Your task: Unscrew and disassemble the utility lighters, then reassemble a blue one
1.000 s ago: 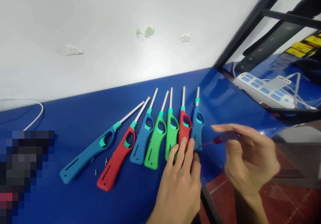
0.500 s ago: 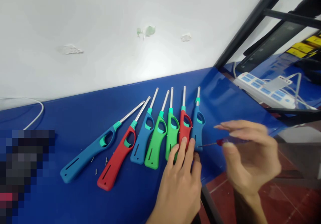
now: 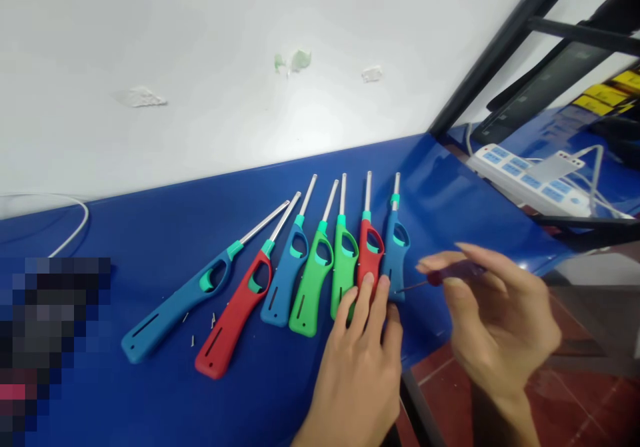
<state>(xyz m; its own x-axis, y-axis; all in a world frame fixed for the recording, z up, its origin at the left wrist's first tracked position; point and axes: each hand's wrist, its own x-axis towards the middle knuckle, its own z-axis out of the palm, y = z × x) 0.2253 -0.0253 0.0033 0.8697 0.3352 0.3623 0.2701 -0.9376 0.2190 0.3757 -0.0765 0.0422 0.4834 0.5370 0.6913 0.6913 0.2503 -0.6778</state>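
- While the right-end blue lighter (image 3: 394,253) is lying on the table (image 3: 125,400), the right hand (image 3: 505,320) is holding a screwdriver (image 3: 434,278), thumb and fingers closing on its handle, the other fingers curling loosely.
- The screwdriver's tip is meeting the lighter's lower end; whether it is sitting in a screw is too small to tell.
- The left hand (image 3: 357,367) is lying palm down, fingers extended and slightly apart, resting over the right green lighter (image 3: 344,253) and the right red lighter (image 3: 369,237), with the thumb just beside the right-end one's base. It is not visibly gripping anything.
- The right-end lighter is looking unfinished: its teal collar (image 3: 395,199) is sitting up the rod, apart from the body.
- The other six are looking whole, their collars meeting their bodies: those two, plus the left green lighter (image 3: 311,293), middle blue lighter (image 3: 284,280), left red lighter (image 3: 233,317) and left-end blue lighter (image 3: 175,310).
- Dark holes are showing in the lower ends of the four leftmost; whether screws are sitting inside is unclear.
- Loose screws (image 3: 193,341) are lying between the two leftmost lighters; which body they belong to is not showing.
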